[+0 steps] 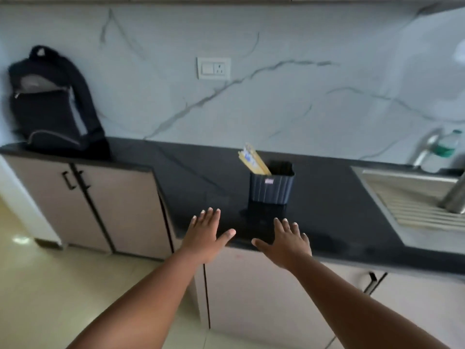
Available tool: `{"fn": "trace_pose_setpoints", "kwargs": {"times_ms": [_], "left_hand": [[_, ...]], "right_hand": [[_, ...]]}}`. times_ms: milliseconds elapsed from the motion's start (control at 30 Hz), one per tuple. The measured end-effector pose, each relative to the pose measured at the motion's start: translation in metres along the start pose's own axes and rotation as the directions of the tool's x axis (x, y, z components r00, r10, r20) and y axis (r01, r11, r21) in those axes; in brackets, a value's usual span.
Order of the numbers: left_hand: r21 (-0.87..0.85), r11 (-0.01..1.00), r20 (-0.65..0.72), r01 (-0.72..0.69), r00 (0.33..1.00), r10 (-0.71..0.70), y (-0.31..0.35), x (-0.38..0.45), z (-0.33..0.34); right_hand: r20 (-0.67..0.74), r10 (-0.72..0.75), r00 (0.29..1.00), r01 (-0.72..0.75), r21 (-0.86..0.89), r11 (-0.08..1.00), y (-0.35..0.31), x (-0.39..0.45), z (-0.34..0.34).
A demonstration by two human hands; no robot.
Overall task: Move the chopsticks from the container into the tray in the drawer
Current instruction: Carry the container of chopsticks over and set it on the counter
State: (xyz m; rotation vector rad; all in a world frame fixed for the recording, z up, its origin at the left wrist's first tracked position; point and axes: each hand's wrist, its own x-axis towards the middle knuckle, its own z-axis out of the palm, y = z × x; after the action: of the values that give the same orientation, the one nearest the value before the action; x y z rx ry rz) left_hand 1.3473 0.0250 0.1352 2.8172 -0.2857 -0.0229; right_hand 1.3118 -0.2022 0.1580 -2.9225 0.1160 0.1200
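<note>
Though motion blur softens the whole view, the main things can still be told apart. No drawer or tray shows anywhere; only closed cabinet doors appear under the black countertop. At the right edge the sink is cut off by the frame, and the tap and a clear bottle behind it are too smeared to read in detail. The chopsticks stand in the dark ribbed container, which sits on the countertop; they lean to the left, and their lower ends are hidden inside it. How many there are cannot be told.

Both hands reach out just in front of the container, palms down and apart from it. The left hand has its fingers straight and spread, holding nothing. The right hand is likewise spread flat and empty. Whether either palm rests on the counter edge cannot be told. A dark backpack stands at the far left against the marble wall, below and left of a white socket plate.
</note>
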Motion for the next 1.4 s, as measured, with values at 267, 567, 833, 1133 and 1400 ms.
{"fn": "trace_pose_setpoints", "kwargs": {"times_ms": [267,567,833,1133,1400], "left_hand": [[-0.794,0.541,0.105,0.278,0.939,-0.328,0.054,0.125,-0.033],[-0.950,-0.104,0.311,0.295,0.850,-0.426,0.069,0.240,-0.025],[-0.921,-0.232,0.383,0.314,0.843,-0.378,0.086,0.273,0.003],[-0.906,-0.338,0.403,0.254,0.764,-0.505,0.078,0.235,-0.002],[-0.951,-0.308,0.222,-0.032,0.625,-0.749,0.037,0.119,-0.025]], "right_hand": [[-0.231,0.136,0.963,-0.006,0.487,0.874,0.052,0.108,-0.054],[0.080,0.226,0.971,-0.167,0.901,0.401,0.086,0.242,-0.072],[0.437,-0.002,0.900,-0.435,0.896,0.090,0.076,0.292,-0.054],[0.475,-0.225,0.851,-0.480,0.876,0.037,0.044,0.296,-0.056],[0.501,-0.470,0.727,-0.518,0.849,0.102,-0.048,0.233,-0.034]]}}
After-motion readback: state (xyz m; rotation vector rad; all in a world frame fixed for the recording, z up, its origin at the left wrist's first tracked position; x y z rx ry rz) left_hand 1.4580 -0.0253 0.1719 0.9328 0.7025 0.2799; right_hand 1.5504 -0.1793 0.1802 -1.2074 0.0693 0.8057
